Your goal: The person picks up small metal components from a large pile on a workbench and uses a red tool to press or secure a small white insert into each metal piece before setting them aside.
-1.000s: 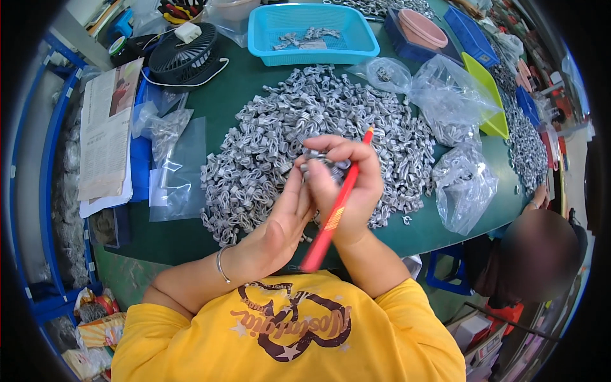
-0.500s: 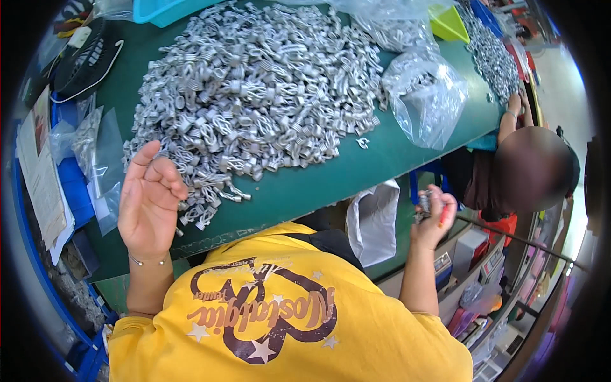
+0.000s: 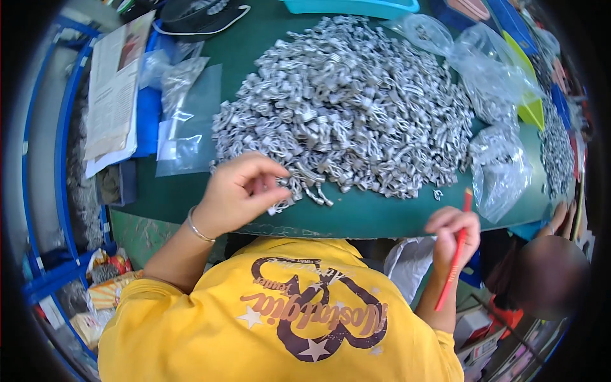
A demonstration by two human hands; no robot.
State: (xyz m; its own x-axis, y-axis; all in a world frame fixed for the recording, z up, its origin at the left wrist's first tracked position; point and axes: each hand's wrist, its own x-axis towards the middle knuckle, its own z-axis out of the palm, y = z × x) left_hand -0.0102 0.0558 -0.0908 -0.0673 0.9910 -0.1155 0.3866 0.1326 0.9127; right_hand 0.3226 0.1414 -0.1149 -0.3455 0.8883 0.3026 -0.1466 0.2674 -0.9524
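A large heap of small silver metal clips (image 3: 344, 108), each with a ribbed collar and loops, covers the green table. At its near left edge my left hand (image 3: 235, 194) is curled, thumb and forefinger closing on a small silver clip (image 3: 282, 183); its other fingers are partly hidden. Near the table's front edge, to the right, my right hand (image 3: 455, 239) grips a slim red pencil (image 3: 453, 267), tilted with its tip up. A single clip (image 3: 437, 194) lies apart from the heap, just beyond that hand.
Clear plastic bags (image 3: 499, 172) lie right of the heap, beside a yellow-green tray (image 3: 529, 114). A turquoise tray (image 3: 356, 7) stands behind it. Flat plastic bags (image 3: 188, 143) and papers (image 3: 118, 95) are at left. Another person's hands (image 3: 560, 219) are at the far right.
My left hand has closed at the heap's edge. My right hand, which held metal pieces and the pencil beside the table, has come up to its front edge; only the pencil shows. My view has shifted.
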